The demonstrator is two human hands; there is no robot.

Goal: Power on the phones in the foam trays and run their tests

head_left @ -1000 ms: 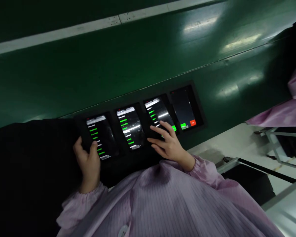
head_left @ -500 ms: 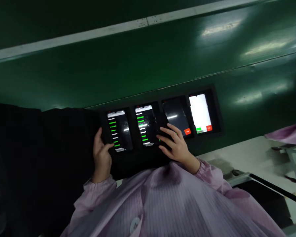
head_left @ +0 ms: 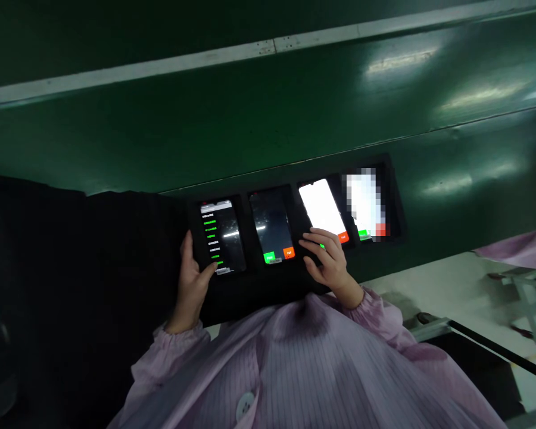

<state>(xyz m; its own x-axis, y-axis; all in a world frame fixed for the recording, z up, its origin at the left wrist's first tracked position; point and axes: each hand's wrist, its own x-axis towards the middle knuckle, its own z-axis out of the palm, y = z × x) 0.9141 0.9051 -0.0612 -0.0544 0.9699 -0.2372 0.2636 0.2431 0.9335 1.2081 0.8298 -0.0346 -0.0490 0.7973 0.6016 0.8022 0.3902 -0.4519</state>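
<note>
Several phones lie in a row in a black tray (head_left: 398,208). My left hand (head_left: 193,292) is open at the tray's left end, fingers along the outside and thumb at the bottom of the leftmost phone (head_left: 230,238). That phone shows a list with green and white lines. The second phone (head_left: 271,223) has a dark screen with green and red buttons at its foot. Over the lower end of the third phone (head_left: 322,205), whose screen is white, my right hand (head_left: 330,265) spreads its fingers, partly hiding a green button. The rightmost phone (head_left: 366,196) is bright and partly blurred by blocks.
A green work surface (head_left: 232,131) extends behind the tray, with a pale strip (head_left: 183,62) across it. Dark material (head_left: 93,268) fills the left side. At right are a metal frame (head_left: 531,310) and a piece of pink cloth (head_left: 518,249).
The second phone's list gave way to a dark screen with two buttons. The third phone's screen turned from dark to white. My right hand shifted slightly right; the left thumb stays on the leftmost phone.
</note>
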